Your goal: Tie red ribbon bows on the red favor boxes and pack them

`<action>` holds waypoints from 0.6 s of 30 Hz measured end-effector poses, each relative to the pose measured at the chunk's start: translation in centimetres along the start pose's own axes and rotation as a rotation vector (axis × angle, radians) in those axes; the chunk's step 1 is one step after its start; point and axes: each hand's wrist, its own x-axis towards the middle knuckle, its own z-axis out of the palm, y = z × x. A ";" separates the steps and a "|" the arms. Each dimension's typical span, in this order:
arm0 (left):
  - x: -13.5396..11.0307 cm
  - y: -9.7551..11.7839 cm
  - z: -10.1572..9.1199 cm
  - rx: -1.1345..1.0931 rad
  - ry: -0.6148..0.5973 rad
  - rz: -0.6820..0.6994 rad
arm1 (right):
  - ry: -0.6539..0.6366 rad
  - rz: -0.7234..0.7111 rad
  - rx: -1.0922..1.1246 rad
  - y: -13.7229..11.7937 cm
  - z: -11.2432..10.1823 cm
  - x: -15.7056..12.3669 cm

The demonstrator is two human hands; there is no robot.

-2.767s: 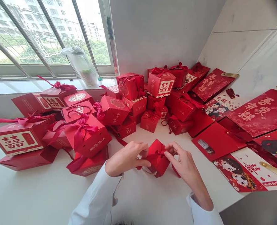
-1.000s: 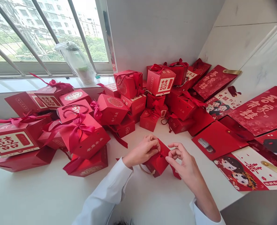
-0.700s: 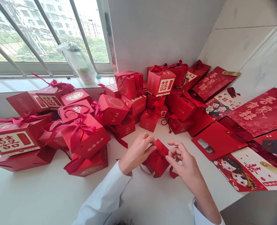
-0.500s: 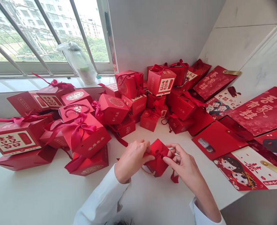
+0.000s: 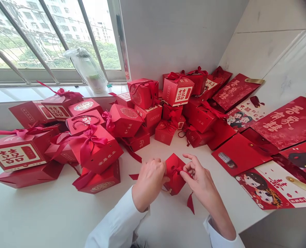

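Note:
A small red gift box [image 5: 174,162] stands on the white table in front of me, with a red ribbon [image 5: 177,169] knotted over its top. At the box's left side, my left hand [image 5: 153,181] is closed, its fingers curled in and hiding what they grip; a ribbon end sticks out to its left. My right hand [image 5: 199,175] pinches the ribbon between thumb and forefinger at the right of the knot. Below that hand hangs another ribbon tail [image 5: 190,204]. Part of a twisted cord shows at the box's lower left.
Piled red gift boxes [image 5: 96,148] with bows lie to the left, and more boxes [image 5: 178,89] are stacked at the back against the wall. Flat red gift bags [image 5: 287,120] spread over the right side. A plastic-wrapped cup [image 5: 97,81] stands on the windowsill by the barred window.
My left hand has moved slightly right and lower, turning over the box's left side. My right hand stays pinched by the knot, and the ribbon tail below it hangs lower.

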 end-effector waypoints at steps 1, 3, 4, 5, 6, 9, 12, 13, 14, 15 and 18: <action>0.1 -0.2 0.1 -0.021 0.001 0.004 | 0.012 -0.010 0.014 -0.1 0.1 0.0; 0.0 -0.6 0.1 -0.067 0.022 0.013 | 0.041 -0.035 0.048 -0.4 0.2 0.0; 0.0 -0.8 0.0 -0.088 0.038 0.017 | 0.054 -0.043 0.068 -0.4 0.2 0.1; -0.1 -1.0 -0.1 -0.108 0.053 0.021 | 0.065 -0.046 0.088 -0.5 0.2 0.1; -0.1 -1.1 -0.2 -0.124 0.056 0.022 | 0.071 -0.045 0.107 -0.5 0.3 0.2; -0.2 -1.8 -0.4 -0.145 0.011 0.018 | 0.068 -0.037 0.127 -0.3 0.3 0.4; 0.0 -2.4 -0.4 -0.150 -0.017 -0.006 | 0.051 -0.026 0.084 -0.1 0.3 0.5; 0.0 -2.6 -0.3 -0.157 -0.010 -0.015 | 0.052 -0.025 0.069 0.0 0.4 0.5; 0.1 -2.7 -0.2 -0.166 -0.006 -0.024 | 0.057 -0.024 0.056 0.0 0.4 0.6; 0.2 -2.9 -0.1 -0.173 -0.004 -0.031 | 0.065 -0.024 0.047 0.0 0.4 0.6; 0.5 -3.1 -0.1 -0.174 -0.030 -0.040 | 0.086 -0.029 0.039 0.0 0.5 0.7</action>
